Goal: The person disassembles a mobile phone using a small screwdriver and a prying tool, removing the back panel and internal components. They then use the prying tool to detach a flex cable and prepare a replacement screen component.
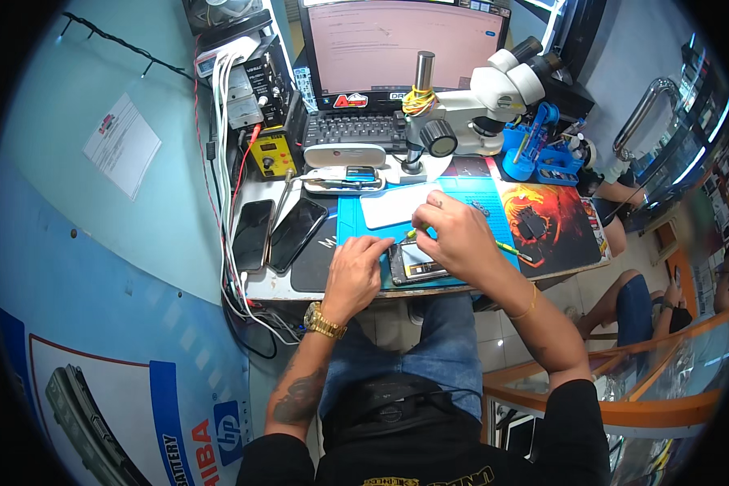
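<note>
An opened phone (407,269) lies at the front of a blue mat (350,223). My left hand (356,267) grips its left side with curled fingers, the fingertips at its upper corner. My right hand (449,235) is over the phone, fingers closed on a small yellow-green tool (411,235), mostly hidden by the hand. A green screwdriver (514,250) lies to the right. A white flat panel (389,202) and an open case with tools (344,182) sit behind my hands. Two dark phones (298,231) lie at the left.
A microscope (494,101), monitor (405,44) and keyboard (344,128) stand at the back. A yellow device (274,150) and cables are at the left, a blue organizer (539,166) at the right. Other people (632,308) sit beside a glass counter at the right.
</note>
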Available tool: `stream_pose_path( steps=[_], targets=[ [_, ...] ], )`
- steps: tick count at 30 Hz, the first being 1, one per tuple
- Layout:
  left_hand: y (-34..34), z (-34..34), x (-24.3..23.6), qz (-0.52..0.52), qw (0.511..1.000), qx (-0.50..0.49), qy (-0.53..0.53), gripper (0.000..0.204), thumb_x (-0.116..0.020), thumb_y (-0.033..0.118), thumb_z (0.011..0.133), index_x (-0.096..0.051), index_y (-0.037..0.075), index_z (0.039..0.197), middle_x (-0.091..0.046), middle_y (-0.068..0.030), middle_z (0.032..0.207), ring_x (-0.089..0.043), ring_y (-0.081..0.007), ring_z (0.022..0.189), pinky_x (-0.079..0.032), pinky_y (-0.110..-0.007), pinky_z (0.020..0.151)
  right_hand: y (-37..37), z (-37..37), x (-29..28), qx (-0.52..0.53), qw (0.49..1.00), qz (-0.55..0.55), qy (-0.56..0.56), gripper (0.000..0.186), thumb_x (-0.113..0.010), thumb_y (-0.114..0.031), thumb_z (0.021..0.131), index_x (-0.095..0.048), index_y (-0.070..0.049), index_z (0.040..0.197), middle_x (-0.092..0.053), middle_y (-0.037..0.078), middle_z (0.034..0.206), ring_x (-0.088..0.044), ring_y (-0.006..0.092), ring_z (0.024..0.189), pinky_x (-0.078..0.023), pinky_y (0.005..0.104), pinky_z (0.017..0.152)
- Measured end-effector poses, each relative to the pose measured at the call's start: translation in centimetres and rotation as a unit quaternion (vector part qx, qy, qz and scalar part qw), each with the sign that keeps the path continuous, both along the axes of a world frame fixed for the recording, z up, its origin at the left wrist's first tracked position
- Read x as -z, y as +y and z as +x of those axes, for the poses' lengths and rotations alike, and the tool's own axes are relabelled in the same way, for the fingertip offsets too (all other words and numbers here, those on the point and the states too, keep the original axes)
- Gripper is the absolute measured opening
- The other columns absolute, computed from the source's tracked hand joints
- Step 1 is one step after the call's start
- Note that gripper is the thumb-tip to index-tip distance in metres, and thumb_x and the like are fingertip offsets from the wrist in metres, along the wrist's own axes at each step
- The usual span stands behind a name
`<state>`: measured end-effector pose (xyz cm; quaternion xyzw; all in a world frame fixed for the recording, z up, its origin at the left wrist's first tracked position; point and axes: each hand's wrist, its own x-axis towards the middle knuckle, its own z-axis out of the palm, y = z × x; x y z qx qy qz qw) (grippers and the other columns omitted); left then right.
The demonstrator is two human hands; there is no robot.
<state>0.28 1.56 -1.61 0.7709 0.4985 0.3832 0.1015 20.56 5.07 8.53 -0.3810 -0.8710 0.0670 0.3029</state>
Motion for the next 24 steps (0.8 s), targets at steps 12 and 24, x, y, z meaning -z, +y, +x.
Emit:
stream_pose_path(
  steps=[12, 24],
  targets=[
    [0.4, 0.1, 0.3, -0.028, 0.999, -0.022, 0.04, 0.033, -0.057, 0.002, 0.087, -0.072, 0.015, 0.114, -0.063, -0.0044, 0.101, -0.056, -0.0264, 0.096, -0.042, -0.04, 0.085, 1.6, -0.9, 0.6, -0.022, 0.999, -0.026, -0.033, 0.013, -0.069, -0.009, 0.078, -0.061, -0.004, 0.086, -0.058, 0.013, 0.086, -0.062, 0.0342, 0.079, -0.05, 0.0445, 0.068],
    [1.0, 0.7, -1.6, -0.079, 0.997, -0.012, 0.021, 0.024, -0.059, 0.009, 0.093, -0.07, 0.01, 0.115, -0.064, -0.008, 0.1, -0.058, -0.0307, 0.096, -0.044, -0.042, 0.086, 4.6, -2.0, -0.3, -0.032, 0.99, -0.007, -0.137, 0.029, -0.071, -0.024, 0.085, -0.065, -0.01, 0.11, -0.07, 0.015, 0.079, -0.068, 0.0372, 0.077, -0.052, 0.0484, 0.067]
  ],
)
